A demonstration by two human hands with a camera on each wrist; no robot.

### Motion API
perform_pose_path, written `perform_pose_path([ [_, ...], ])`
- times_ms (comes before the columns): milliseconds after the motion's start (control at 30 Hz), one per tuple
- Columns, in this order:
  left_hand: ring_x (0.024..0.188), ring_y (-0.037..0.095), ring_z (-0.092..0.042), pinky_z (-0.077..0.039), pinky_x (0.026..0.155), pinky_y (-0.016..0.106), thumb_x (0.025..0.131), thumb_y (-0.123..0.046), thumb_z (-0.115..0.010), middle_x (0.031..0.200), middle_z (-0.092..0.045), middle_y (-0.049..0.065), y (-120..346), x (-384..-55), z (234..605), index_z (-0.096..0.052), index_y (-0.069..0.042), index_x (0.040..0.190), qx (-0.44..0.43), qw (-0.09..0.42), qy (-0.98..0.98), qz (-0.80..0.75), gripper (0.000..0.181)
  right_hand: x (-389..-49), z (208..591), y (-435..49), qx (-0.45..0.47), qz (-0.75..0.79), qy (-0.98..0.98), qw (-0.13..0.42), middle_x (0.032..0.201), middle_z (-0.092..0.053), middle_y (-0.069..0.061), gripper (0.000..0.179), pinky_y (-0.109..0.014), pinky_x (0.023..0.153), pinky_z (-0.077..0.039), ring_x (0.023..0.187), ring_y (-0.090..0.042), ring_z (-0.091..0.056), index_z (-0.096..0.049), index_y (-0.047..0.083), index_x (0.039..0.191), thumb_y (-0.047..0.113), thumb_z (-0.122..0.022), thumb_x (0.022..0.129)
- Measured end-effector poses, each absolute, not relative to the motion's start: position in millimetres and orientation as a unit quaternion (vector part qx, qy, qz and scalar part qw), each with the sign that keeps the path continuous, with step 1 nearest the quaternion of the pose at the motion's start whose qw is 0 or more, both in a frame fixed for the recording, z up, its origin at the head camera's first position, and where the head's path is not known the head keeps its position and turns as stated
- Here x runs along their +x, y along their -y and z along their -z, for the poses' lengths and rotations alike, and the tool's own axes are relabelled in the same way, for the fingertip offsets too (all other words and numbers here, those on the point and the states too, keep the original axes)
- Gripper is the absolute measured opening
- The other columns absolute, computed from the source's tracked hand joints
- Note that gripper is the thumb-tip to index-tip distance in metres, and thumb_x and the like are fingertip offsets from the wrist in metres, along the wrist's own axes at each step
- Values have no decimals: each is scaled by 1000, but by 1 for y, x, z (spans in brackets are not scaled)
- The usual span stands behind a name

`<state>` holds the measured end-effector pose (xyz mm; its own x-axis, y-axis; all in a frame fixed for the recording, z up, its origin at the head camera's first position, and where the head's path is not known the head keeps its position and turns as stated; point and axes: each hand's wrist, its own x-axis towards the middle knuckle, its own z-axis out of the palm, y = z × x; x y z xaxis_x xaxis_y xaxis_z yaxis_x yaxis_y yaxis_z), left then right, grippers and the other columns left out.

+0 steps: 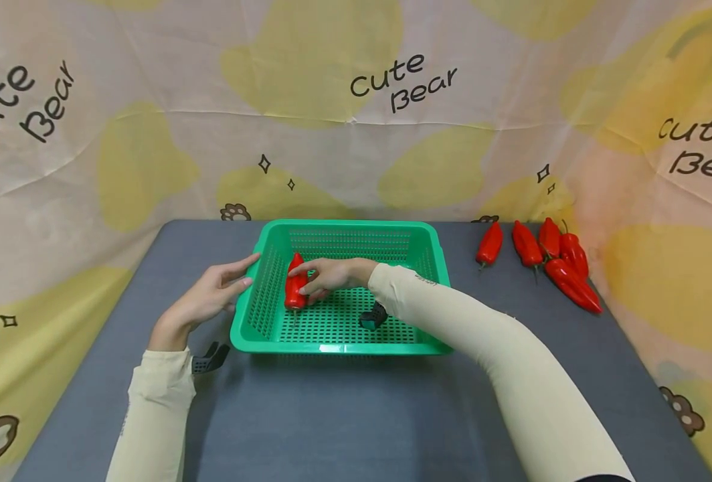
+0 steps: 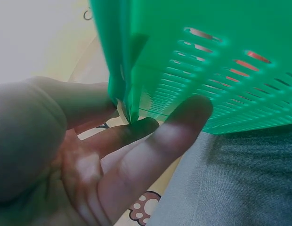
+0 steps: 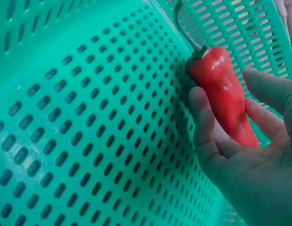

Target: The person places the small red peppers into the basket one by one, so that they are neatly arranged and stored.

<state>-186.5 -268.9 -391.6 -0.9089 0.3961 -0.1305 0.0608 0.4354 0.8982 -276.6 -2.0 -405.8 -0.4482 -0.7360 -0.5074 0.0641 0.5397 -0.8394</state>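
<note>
A red chili pepper (image 1: 296,288) lies against the left inner side of a green plastic basket (image 1: 344,348), its stem toward me. My right hand (image 1: 332,273) reaches into the basket and has its fingers round the pepper. In the right wrist view, curled fingers flank the red pepper (image 3: 219,80), and the thumb lies close to its other side. Outside the basket, my left hand (image 1: 205,298) touches the left rim with fairly straight fingers. The left wrist view shows those fingers (image 2: 150,155) by the slotted outer wall.
Several more red peppers (image 1: 527,244) lie in a loose group at the table's back right, one of them (image 1: 490,244) slightly apart. A patterned cloth (image 1: 332,167) hangs behind the grey table (image 1: 344,415). Dark wrist mounts (image 1: 210,358) sit at both wrists.
</note>
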Motion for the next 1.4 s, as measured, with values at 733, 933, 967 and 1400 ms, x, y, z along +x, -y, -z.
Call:
perform_pose_path([
  [733,96,17,-75,-63,74,47,107,-17,-52,148,-48,34,268,-187,393,-24,-12,162,143,174,-812,-539,62,-274,399,6,-224,412,-757,456,165,-25,-12,65,-46,107,-50,117,-35,-66,-25,20,162,22,-56,105],
  [933,96,14,-75,-63,74,44,107,-18,-52,149,-47,33,268,-188,393,-25,-12,162,142,169,-819,-529,62,-278,399,0,-217,413,-759,454,165,-27,-11,64,-45,109,-49,120,-34,-66,-26,20,161,24,-56,105],
  [967,96,13,-74,-63,74,44,107,-18,-52,149,-47,33,268,-188,393,-25,-12,162,142,168,-820,-528,62,-278,399,-2,-216,414,-759,453,165,-28,-11,64,-45,109,-48,120,-34,-66,-26,20,161,24,-56,105],
  [1400,94,12,-74,-63,73,45,107,-17,-51,151,-46,32,268,-189,393,-25,-10,162,143,165,-821,-528,61,-281,383,-16,-217,454,-744,439,160,-38,-15,66,-50,115,-43,129,-38,-60,-22,18,163,27,-54,106],
])
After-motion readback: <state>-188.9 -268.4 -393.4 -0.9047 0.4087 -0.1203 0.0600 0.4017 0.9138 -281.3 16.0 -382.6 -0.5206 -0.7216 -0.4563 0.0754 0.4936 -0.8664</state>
